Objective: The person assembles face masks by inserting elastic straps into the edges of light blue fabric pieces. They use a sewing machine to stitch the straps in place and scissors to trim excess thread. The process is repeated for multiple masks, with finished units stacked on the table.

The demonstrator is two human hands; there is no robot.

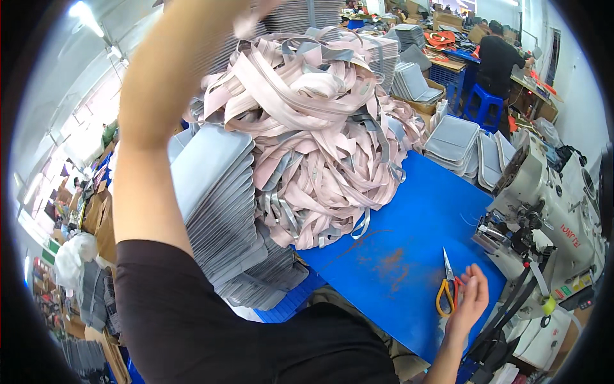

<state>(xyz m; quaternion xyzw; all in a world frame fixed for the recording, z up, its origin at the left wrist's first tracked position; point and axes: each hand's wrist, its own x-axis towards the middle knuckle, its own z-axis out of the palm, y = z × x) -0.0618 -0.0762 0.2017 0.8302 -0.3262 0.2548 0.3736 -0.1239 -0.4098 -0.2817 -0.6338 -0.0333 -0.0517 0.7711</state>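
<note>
Scissors (pixel 448 269) with yellow and red handles, lying on the blue bench (pixel 427 205), blades toward 12 o'clock. At 3 o'clock, just beside the handles: right hand (pixel 471 301), grip half open, fingers curled, nothing visible in it; contact uncertain. At 11 o'clock: heaped pink zipper strips (pixel 320 131) and, blurred at the view's upper edge, left hand (pixel 247 22), grip state indeterminable. At 10 o'clock: stacked grey panels (pixel 233 217). At 2 o'clock: sewing machine (pixel 563 201).

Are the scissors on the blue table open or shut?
Shut, it seems: the blades of the scissors come together into one narrow point.
</note>
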